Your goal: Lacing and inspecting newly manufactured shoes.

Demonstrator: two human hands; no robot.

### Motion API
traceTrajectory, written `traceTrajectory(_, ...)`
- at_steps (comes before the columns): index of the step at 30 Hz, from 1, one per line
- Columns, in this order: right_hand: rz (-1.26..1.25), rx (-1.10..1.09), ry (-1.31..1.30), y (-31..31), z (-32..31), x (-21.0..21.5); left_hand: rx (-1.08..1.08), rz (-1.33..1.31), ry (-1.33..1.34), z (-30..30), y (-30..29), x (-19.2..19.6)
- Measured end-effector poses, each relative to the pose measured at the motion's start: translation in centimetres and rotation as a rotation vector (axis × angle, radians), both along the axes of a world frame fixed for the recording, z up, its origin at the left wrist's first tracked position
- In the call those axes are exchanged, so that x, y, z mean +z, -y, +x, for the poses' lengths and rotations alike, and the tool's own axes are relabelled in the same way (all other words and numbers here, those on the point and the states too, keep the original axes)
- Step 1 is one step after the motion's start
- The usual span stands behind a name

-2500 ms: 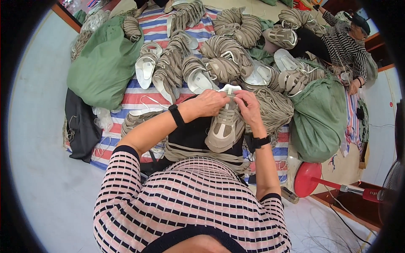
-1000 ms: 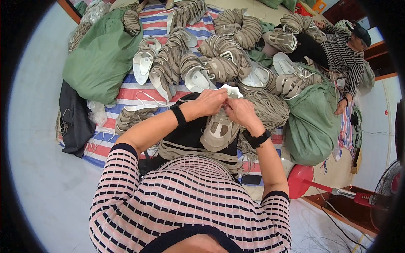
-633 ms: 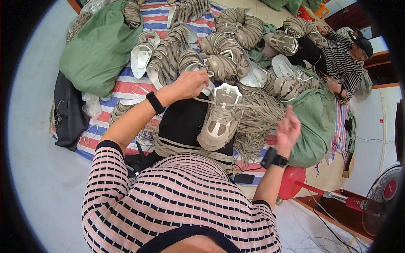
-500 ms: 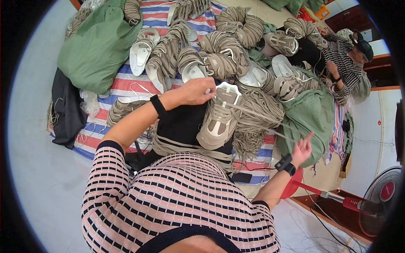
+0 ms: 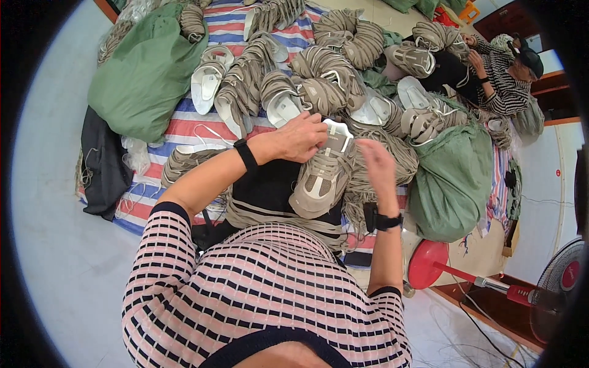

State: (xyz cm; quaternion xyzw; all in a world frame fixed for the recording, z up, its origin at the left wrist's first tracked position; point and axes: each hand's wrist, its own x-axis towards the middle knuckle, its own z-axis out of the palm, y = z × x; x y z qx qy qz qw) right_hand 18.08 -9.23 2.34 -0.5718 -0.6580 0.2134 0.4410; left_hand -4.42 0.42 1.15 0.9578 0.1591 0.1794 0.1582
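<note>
A beige and brown sneaker upper point(image 5: 320, 178) with a white collar lies on the black cloth point(image 5: 270, 187) over my lap, toe toward me. Its flat beige laces point(image 5: 328, 164) run across the tongue. My left hand point(image 5: 304, 138) is closed, its fingertips curled at the upper's left edge near the top eyelets. What those fingers pinch is hidden. Just right of the collar is my right hand point(image 5: 377, 162), raised and smeared by motion, so its fingers cannot be read. A thick bundle of beige laces point(image 5: 392, 156) lies beyond the upper's right side.
Rows of nested shoe uppers point(image 5: 325, 70) cover the striped sheet point(image 5: 184, 122). Green sacks stand at left point(image 5: 138, 80) and right point(image 5: 451, 184). A red-based fan point(image 5: 426, 264) is at lower right. Another person point(image 5: 500, 80) sits at far right beside more uppers.
My right hand has swung from the far right back in beside the upper; the lace stretched out toward it no longer shows. My left hand has shifted slightly right, onto the upper's edge.
</note>
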Motion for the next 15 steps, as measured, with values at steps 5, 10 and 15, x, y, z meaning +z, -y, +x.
traceTrajectory(5,-0.229,0.099,0.636,-0.9,-4.1,2.8,-0.039,-0.080,-0.028,0.0,-0.4,-0.1)
traceTrajectory(10,-0.288,0.197,0.529,-1.5,-4.2,1.8,-0.097,-0.134,-0.007,-0.2,-1.2,-0.6)
traceTrajectory(15,-0.408,0.268,0.065,-2.7,-2.2,-1.1,-0.143,-0.366,-0.064,0.3,-1.4,-0.1)
